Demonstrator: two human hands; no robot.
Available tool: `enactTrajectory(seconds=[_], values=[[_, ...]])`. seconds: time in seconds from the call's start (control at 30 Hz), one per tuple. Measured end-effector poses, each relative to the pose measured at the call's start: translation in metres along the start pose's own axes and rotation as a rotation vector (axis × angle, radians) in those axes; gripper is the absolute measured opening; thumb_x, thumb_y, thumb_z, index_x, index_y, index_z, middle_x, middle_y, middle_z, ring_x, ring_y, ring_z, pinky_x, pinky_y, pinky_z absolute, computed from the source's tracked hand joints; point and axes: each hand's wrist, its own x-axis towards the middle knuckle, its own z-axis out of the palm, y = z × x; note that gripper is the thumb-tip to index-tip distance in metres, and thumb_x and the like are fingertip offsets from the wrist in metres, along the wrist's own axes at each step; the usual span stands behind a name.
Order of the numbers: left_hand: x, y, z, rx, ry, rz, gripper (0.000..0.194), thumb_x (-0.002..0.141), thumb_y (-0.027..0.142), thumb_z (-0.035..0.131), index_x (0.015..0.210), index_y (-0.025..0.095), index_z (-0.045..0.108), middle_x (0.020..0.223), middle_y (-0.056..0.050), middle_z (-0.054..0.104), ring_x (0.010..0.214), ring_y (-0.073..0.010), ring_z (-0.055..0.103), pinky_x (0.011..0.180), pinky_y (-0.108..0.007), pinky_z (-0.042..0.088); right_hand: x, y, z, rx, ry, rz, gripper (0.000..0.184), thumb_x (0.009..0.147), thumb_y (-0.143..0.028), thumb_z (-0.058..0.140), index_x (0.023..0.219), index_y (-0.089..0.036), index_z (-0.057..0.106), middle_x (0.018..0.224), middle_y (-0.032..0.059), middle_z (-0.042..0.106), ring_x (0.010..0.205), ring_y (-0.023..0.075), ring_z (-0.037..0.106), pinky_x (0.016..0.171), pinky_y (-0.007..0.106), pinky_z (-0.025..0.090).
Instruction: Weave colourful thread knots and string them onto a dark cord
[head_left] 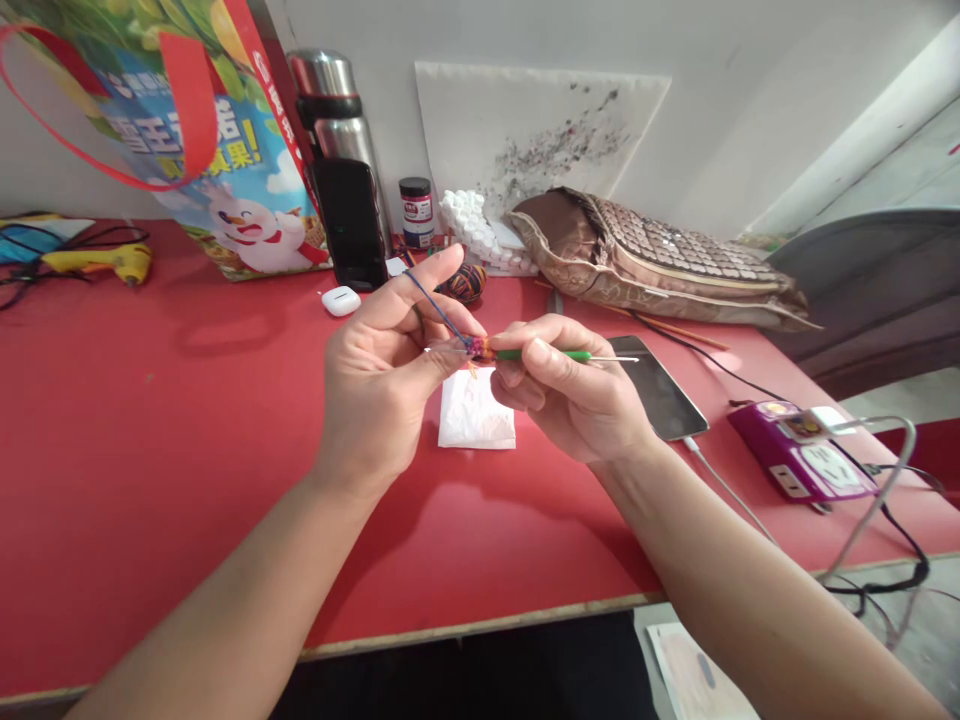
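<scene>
My left hand (386, 365) pinches a small multicoloured crochet piece (478, 347) between thumb and fingers, and dark blue yarn (435, 300) runs from its raised index finger down to the stitches. A crochet hook (577, 356) with a green grip lies level in my right hand (574, 385), whose thumb and fingers close around it. One thin metal end of the hook pokes out left past the piece; the other points right. Behind my left fingers a ball of variegated yarn (466, 284) rests on the table, partly hidden. Below the hands lies a white paper packet (477, 425).
On the red table (187, 450) stand a gift bag (225, 150), a steel thermos (337, 110), an upright phone (351, 220) and a jar (416, 210). A brown bag (660, 250), a tablet (664, 390) and a purple power strip (802, 455) with cables occupy the right.
</scene>
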Motion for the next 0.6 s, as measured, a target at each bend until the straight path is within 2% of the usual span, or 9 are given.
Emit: enactTrajectory(seconds=[0.27,0.43,0.6], values=[[0.0006,-0.0024,-0.0005,-0.030,-0.020,0.053,0.040,0.084,0.026,0.088,0.120,0.040,0.081,0.089,0.002,0.076,0.082,-0.0142,0.066,0.075,-0.027,0.058,0.0004,-0.0019,-0.0001,-0.037,-0.008,-0.056,0.018,0.073,-0.036,0.094,0.080,-0.024,0.084,0.068,-0.0015,0.065,0.052,0.0086,0.045,0.052,0.029,0.041],[0.0003,0.0011,0.0013,-0.026,-0.037,-0.010,0.045,0.080,0.024,0.090,0.122,0.035,0.078,0.094,0.000,0.077,0.087,-0.0183,0.069,0.079,-0.034,0.060,-0.0006,-0.0021,0.0029,-0.043,0.051,-0.054,0.022,0.075,-0.041,0.093,0.083,-0.024,0.084,0.066,-0.0010,0.067,0.052,0.0090,0.045,0.051,0.028,0.040],[-0.0025,-0.0013,0.0021,-0.027,-0.048,-0.060,0.045,0.085,0.028,0.087,0.126,0.037,0.075,0.100,0.000,0.078,0.089,-0.0197,0.072,0.081,-0.038,0.063,-0.0016,-0.0019,0.0064,-0.067,0.160,-0.068,0.028,0.080,-0.048,0.090,0.090,-0.023,0.082,0.065,-0.0019,0.066,0.051,0.0085,0.045,0.051,0.028,0.042]])
